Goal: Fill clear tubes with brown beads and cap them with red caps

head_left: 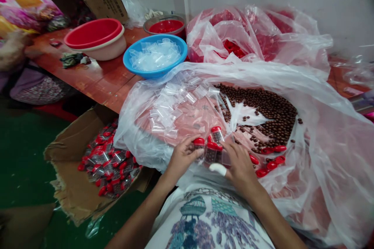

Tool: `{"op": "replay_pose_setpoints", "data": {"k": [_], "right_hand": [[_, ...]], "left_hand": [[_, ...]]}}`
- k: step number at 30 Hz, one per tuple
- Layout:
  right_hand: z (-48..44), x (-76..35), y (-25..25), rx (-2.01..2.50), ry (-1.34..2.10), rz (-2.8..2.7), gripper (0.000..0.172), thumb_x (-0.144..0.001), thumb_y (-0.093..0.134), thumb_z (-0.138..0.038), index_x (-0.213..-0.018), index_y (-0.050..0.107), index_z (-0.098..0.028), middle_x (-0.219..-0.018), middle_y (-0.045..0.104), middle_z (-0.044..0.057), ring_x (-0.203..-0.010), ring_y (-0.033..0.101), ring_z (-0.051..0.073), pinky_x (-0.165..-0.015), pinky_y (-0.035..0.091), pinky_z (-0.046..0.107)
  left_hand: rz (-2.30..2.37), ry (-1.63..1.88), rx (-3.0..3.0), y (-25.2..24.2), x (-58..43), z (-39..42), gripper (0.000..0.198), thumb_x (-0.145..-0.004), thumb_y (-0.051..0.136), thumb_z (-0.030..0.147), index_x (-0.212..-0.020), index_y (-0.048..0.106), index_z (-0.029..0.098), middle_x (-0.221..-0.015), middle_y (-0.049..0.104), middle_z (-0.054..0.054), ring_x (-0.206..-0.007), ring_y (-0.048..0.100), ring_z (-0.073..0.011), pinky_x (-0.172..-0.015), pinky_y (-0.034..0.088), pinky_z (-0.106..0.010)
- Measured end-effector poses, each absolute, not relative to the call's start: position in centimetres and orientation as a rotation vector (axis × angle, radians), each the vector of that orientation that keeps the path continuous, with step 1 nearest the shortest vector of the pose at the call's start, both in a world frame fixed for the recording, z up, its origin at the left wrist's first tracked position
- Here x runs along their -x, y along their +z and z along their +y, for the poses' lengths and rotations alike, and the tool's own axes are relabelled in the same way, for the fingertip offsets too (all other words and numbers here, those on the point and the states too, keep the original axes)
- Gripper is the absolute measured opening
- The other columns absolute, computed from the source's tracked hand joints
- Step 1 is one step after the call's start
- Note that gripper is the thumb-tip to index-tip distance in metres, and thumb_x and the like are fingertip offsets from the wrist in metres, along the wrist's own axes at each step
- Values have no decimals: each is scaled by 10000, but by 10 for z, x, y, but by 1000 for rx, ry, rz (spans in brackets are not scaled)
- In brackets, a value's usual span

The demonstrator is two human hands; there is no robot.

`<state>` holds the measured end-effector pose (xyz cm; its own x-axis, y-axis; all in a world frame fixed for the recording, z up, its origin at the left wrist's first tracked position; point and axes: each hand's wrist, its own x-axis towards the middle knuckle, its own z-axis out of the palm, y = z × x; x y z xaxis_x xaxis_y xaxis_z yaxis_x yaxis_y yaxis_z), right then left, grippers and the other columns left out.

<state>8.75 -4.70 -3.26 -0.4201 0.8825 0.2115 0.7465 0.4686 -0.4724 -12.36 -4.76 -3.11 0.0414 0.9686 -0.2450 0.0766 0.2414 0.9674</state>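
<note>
Both my hands gather a small cluster of clear vials with red caps point(210, 144) filled with brown beads, at the near edge of a clear plastic sheet point(321, 124). My left hand point(183, 156) curls its fingers round the left side of the cluster. My right hand point(238, 163), with a white wrap on the thumb, presses against the right side. Empty clear vials point(175, 103) lie spread on the sheet beyond my left hand. A heap of brown beads point(269, 113) lies to the right, with loose red caps point(270, 159) beside my right hand.
A blue bowl point(154, 56) of clear vials and a red basin point(95, 39) stand on the wooden table point(105, 79). A cardboard box point(73, 186) on the green floor holds several capped vials. A plastic bag of red caps point(233, 42) sits behind. Another person's arm point(13, 48) shows far left.
</note>
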Motion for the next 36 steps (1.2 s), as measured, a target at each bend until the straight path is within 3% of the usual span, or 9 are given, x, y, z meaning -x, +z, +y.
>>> {"op": "replay_pose_setpoints", "data": {"k": [2,4,7,10,15,21,28,32,36], "right_hand": [[-44,-97,-36,1458,433,-2260,305,-866,507,-325,-1150,539,-221,-1036,566,94,-968,512,254,-820,409,384],[-41,-102,-40,1519,423,-2294,226,-873,500,-292,-1076,587,-247,-957,571,76,-903,520,244,-780,416,368],[-40,-101,-42,1548,382,-2396,348,-815,589,-373,-1133,568,-232,-955,566,90,-889,511,271,-767,415,396],[-41,-95,-42,1531,392,-2439,477,-778,631,-403,-1201,518,-212,-1002,559,108,-924,503,288,-774,413,409],[-43,-89,-38,1534,485,-2386,438,-753,657,-334,-1148,520,-205,-1057,554,115,-955,504,285,-774,416,398],[-47,-86,-36,1530,590,-2316,448,-711,695,-307,-1108,519,-196,-1041,587,102,-947,515,292,-785,413,418],[-53,-87,-43,1440,901,-1953,336,-784,611,-245,-1106,520,-214,-1008,617,74,-916,578,229,-787,467,375],[-55,-90,-38,1274,1114,-1806,326,-838,548,-266,-1161,510,-240,-1094,603,73,-998,579,211,-837,480,359],[-56,-88,-28,1118,1195,-1766,335,-875,499,-228,-1206,527,-275,-1129,569,69,-1052,551,195,-854,476,341]], "left_hand": [[1484,853,-1397,-28,132,-39,439,-777,615,291,-1209,556,242,-1058,569,-71,-930,571,-200,-823,463,-351],[1648,767,-1679,-24,133,-33,392,-789,597,296,-1179,584,253,-1059,540,-72,-998,524,-225,-902,415,-404],[1803,727,-1915,-22,119,-34,371,-810,568,346,-1163,589,235,-1044,520,-85,-1027,486,-244,-934,386,-436],[1696,648,-1995,-28,97,-42,484,-799,575,382,-1253,503,231,-1079,520,-92,-1034,495,-248,-911,415,-420],[1561,571,-1987,-36,86,-49,526,-809,551,282,-1315,428,210,-1137,523,-103,-1072,498,-240,-917,430,-387],[1754,726,-1975,-26,104,-42,390,-821,535,264,-1208,546,209,-1148,521,-104,-1071,478,-246,-944,388,-423],[1456,987,-1120,-24,90,-44,406,-893,421,389,-1228,544,197,-1063,644,-85,-952,596,-202,-839,457,-327],[1099,924,-578,-21,83,-40,447,-841,496,448,-1143,608,138,-957,689,-105,-850,640,-218,-768,485,-340],[936,823,-432,-12,81,-38,404,-778,614,341,-1128,616,140,-949,685,-103,-817,637,-196,-689,494,-288]]}}
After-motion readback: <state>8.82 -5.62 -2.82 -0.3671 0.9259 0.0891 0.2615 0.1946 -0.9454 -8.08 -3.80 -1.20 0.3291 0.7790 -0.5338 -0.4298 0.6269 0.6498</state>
